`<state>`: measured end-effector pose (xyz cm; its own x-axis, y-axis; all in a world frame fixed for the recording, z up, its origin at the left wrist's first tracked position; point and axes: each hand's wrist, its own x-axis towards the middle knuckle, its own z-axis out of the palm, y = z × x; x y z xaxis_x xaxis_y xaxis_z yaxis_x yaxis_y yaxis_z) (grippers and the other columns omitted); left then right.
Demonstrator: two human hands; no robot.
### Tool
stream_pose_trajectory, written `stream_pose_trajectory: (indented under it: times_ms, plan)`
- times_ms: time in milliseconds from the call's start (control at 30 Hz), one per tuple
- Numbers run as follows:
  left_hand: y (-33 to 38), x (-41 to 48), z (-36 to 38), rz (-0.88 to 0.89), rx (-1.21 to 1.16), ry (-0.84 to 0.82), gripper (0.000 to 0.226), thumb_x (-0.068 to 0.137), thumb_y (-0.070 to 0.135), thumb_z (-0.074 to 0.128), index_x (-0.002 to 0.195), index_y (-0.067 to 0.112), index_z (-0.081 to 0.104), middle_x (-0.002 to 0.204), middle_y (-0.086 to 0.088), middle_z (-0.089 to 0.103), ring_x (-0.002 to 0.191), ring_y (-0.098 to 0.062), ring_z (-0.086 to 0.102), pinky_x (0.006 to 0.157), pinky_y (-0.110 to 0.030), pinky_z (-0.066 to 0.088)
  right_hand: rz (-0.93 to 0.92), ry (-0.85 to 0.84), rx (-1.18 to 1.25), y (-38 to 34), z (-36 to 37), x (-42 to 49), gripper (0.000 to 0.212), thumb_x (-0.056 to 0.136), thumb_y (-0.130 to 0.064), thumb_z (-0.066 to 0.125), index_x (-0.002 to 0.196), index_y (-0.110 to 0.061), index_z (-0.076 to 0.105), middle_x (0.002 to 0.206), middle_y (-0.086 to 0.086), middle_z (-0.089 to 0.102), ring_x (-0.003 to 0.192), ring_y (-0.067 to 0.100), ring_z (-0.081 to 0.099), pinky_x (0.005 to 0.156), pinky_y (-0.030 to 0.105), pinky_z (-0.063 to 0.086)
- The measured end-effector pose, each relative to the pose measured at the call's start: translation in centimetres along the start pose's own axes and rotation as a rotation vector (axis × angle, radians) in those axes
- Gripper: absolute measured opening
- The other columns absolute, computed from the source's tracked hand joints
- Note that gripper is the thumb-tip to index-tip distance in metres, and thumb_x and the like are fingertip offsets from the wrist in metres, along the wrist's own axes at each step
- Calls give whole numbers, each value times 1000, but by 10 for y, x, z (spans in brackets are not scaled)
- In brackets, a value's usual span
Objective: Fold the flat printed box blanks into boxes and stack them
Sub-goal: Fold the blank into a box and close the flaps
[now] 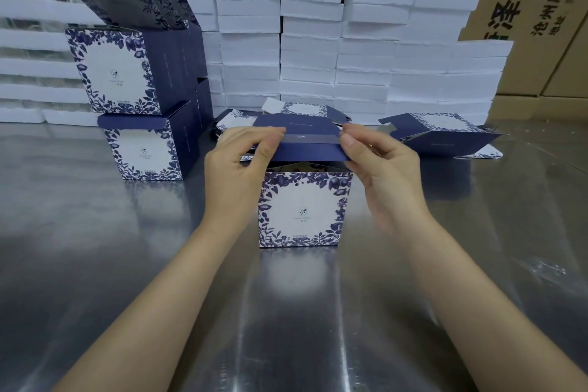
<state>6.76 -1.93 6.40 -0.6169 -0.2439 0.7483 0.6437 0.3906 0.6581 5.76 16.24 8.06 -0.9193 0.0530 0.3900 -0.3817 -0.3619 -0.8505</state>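
Box point(304, 210) stands upright on table point(95, 264), dead centre, printed face toward the person, top not yet closed. Lid point(296, 124) is hinged on the far edge and swung forward over the opening. Its tuck flap point(307, 152) is bent down along the near edge, above the front wall and not inside it.

Left hand point(237, 162): thumb and curled fingers pinch the flap's 9 o'clock end. Right hand point(381, 165): same pinch at the 3 o'clock end. Both hold the lid only; neither appears to touch the box body.

Step in hand, as I read it: crease the flap and tuck it to close the top. Notes for doing it well:
- Run the crease sharp along its whole length before lowering.
- Inner flaps show in the gap under the lid; cannot tell whether they lie flat. They should fold inward first, or the lid will ride high.
- Bring both ends down level so the flap slips behind the front wall squarely. A leading corner would likely snag and buckle the printed face.
- Nothing steadies the body, and light card on shiny metal may skate. Press downward, not toward 12 o'clock.

Around the box: stack point(121, 73) of folded boxes at 10 o'clock, two high, top one with its lid standing open, the likely destination. Blanks point(302, 110) lie just behind at 12 o'clock; another blank point(445, 137) at 2 o'clock. White slabs point(366, 41) are piled along the back, cartons point(541, 9) beyond at 1 o'clock.
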Motion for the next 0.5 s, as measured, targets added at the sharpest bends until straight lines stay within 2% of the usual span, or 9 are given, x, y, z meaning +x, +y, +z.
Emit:
stream_pose_trajectory:
  times_ms: [133, 200, 300, 333, 400, 500]
  plan:
    - [-2, 1, 2, -31, -26, -31, 20, 97, 18, 57, 86, 18, 74, 105, 12, 70, 109, -4, 59, 99, -25, 42, -8, 13, -26, 1, -4, 3, 9, 80, -8, 73, 80, -17, 76, 105, 2, 71, 89, 9, 67, 73, 21, 53]
    - [-4, 0, 3, -33, -40, -78, 20, 95, 14, 56, 83, 16, 72, 107, 10, 69, 110, -7, 59, 98, -25, 42, -23, 34, -43, 2, -5, 3, 9, 83, -8, 70, 82, -15, 75, 98, 5, 71, 87, 13, 65, 71, 23, 53]
    - [-8, -3, 4, -21, -34, -154, 20, 94, 13, 55, 81, 14, 70, 102, 5, 70, 104, -9, 61, 94, -21, 43, -50, 96, -9, 0, -9, 5, 7, 86, -10, 68, 80, -12, 71, 72, -4, 68, 69, 8, 61, 46, 15, 39]
    - [-10, -4, 4, -17, -21, -164, 20, 94, 12, 55, 80, 13, 70, 99, 5, 71, 102, -9, 61, 93, -20, 43, -63, 121, -1, 0, -11, 6, 7, 86, -10, 68, 80, -12, 70, 68, -5, 66, 64, 6, 58, 43, 15, 34]
    - [-12, -4, 4, -12, -17, -176, 20, 95, 10, 57, 81, 14, 70, 97, 7, 71, 102, -9, 61, 93, -20, 42, -100, 150, -85, 0, -14, 8, 8, 87, -13, 68, 81, -15, 71, 72, -8, 67, 66, 5, 59, 49, 15, 38]
    - [-16, -3, 3, -20, -10, -184, 17, 95, 12, 60, 84, 20, 71, 103, 12, 68, 106, -5, 57, 98, -25, 41, -183, 28, -454, 6, -15, 8, 21, 94, -11, 58, 80, -19, 72, 94, -4, 71, 94, 2, 62, 79, 13, 43]
